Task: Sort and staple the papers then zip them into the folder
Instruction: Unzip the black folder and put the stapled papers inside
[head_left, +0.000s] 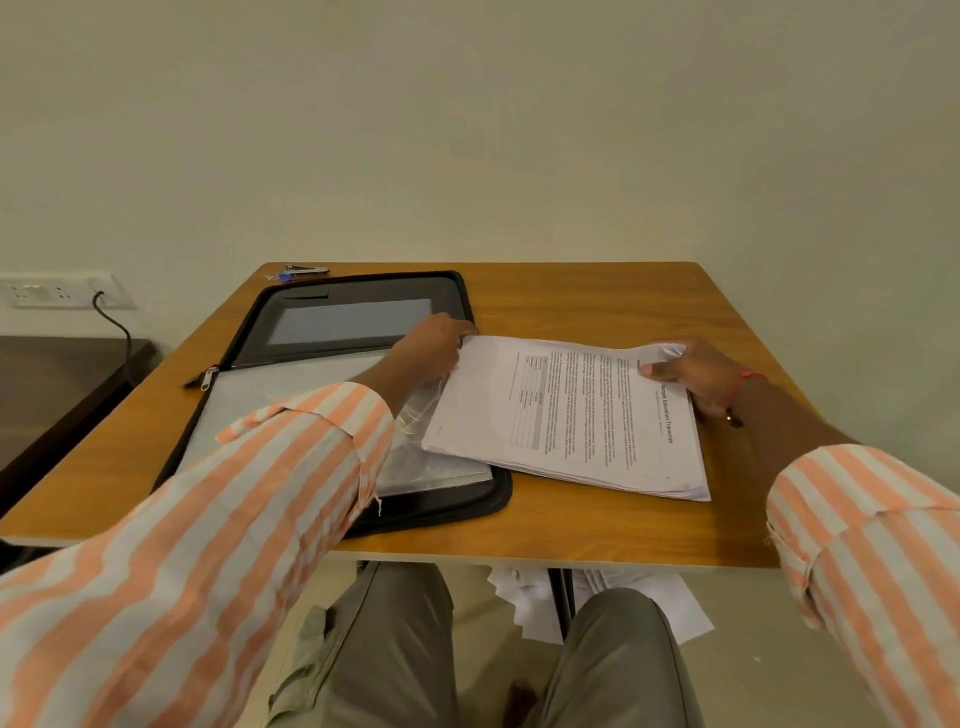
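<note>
A black zip folder (363, 301) lies open on the left half of the wooden table (597, 296), clear plastic sleeves showing inside. A stack of printed white papers (571, 415) lies half on the folder's right edge, half on the table. My left hand (436, 348) grips the stack's far left corner over the folder. My right hand (696, 374) holds the stack's far right edge, thumb on top. A small metal stapler (306, 269) sits at the table's far left corner, behind the folder.
The folder's zip pull (208, 376) sticks out at its left side. Loose white sheets (613, 597) lie on the floor under the table by my knees. A dark side table (62, 384) and a wall socket with a cable (98, 296) are at the left.
</note>
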